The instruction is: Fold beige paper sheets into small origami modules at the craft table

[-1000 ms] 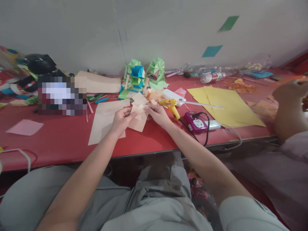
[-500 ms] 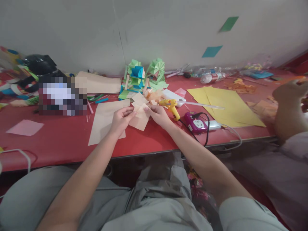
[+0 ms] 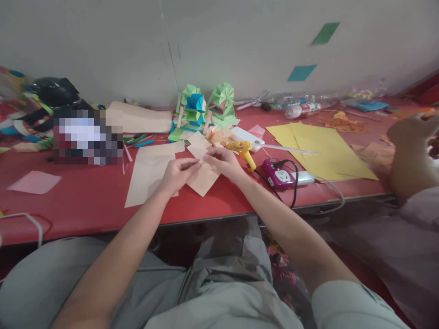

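Near the bottom of the frame the person's two arms are reaching up toward the middle. The left hand (image 3: 177, 173) and the right hand (image 3: 223, 163) are both pinching one small tan paper square (image 3: 205, 176), fingers closed on its upper part. A moment ago the paper was sitting higher and was folded smaller; now it is hanging lower and looking more spread out, so I think the fold is being opened or turned. It is sitting like a diamond just above the red table (image 3: 85, 201), in the middle of the frame. One corner is pointing down toward the person, and its long line is running from far to near. Just right of the hands a yellow glue gun (image 3: 244, 151) is lying, then a purple power strip (image 3: 279, 173). Farther back, green paper models (image 3: 206, 107) are standing by the wall. At the right edge another person's hand (image 3: 409, 151) is resting.
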{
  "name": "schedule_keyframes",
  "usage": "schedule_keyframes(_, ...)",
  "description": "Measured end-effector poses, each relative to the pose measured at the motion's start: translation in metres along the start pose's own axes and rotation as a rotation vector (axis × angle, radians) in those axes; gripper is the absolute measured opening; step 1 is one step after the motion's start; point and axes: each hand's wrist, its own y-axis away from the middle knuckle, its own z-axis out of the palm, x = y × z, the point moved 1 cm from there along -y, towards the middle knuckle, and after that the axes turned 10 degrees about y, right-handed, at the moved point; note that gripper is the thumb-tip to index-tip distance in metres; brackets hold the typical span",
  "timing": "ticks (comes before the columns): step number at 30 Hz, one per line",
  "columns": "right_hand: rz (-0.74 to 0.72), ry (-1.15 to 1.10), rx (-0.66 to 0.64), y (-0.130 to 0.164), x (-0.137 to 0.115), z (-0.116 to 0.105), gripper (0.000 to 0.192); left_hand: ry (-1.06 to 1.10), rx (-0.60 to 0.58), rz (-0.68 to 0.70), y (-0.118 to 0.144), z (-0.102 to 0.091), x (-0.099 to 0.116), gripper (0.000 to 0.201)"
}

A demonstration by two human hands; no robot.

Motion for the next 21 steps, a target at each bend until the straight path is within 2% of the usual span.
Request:
schedule_keyframes(5,0.07,-0.043,-0.029,0.0003,-0.0001,0.0016,0.041,-0.051,-0.033,0.031,0.0001,-0.0007,-0.0019,0.044)
schedule_keyframes(9,0.072,-0.047,-0.044,0.0006,0.0011,0.0019,0.038,-0.082,-0.053,0.064,-0.0005,-0.0017,-0.0032,0.042)
schedule_keyframes(11,0.059,-0.028,-0.05,0.0002,0.0033,0.002,0.036,-0.053,-0.072,0.06,0.0001,-0.0007,-0.0027,0.042)
schedule_keyframes(16,0.046,-0.022,-0.017,-0.0008,0.007,0.0018,0.034,0.099,-0.135,-0.027,0.0023,0.0026,-0.0017,0.056)
schedule_keyframes(21,0.068,-0.046,-0.037,-0.001,0.0054,0.0022,0.034,0.065,-0.117,0.008,0.0013,-0.0002,-0.0044,0.046)
